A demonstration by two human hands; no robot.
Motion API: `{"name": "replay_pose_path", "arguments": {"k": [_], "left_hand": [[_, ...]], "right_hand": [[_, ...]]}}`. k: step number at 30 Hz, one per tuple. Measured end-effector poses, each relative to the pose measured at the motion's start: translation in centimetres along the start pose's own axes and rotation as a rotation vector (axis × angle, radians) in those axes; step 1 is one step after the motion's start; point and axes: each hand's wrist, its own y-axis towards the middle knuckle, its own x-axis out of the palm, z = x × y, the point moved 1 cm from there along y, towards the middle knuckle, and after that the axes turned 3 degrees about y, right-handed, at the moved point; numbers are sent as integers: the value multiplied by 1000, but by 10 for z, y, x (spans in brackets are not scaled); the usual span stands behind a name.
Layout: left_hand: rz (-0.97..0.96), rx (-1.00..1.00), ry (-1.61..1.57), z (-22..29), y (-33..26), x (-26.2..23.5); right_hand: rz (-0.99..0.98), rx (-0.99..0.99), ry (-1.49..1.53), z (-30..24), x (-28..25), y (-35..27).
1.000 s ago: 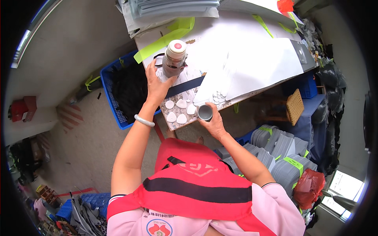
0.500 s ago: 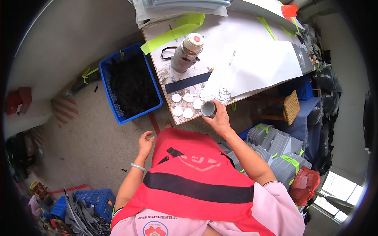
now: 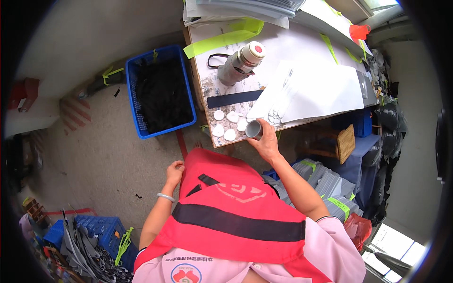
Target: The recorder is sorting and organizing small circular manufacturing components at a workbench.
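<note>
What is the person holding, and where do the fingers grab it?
The right hand holds a small grey cup by its side, at the table edge. The left hand holds nothing; it rests against the red vest.

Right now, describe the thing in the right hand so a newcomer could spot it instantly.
Start at the worktable covered in white sheets, and go to its near edge, where small white pieces lie in rows. Just right of them, the right hand grips a small grey cup with its open mouth facing the camera. It is round and hollow; its neighbours are flat and white.
</note>
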Motion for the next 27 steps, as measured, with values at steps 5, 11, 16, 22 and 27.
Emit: {"name": "replay_pose_path", "arguments": {"k": [5,11,16,22,27], "left_hand": [[-10,-33,-79,-8,0,4],[-31,-58,-23,-13,-1,6],[-5,-87,-71,-8,-6,8],[3,-74,-76,-16,-4,11],[1,-66,-81,-18,-7,11]], "right_hand": [[-23,-27,-5,2,0,2],[-32,-49,-19,-1,0,4],[-42,-32,-21,-1,0,4],[-44,-55,-30,-2,-1,4],[-65,-28,-12,-4,0,4]]}}
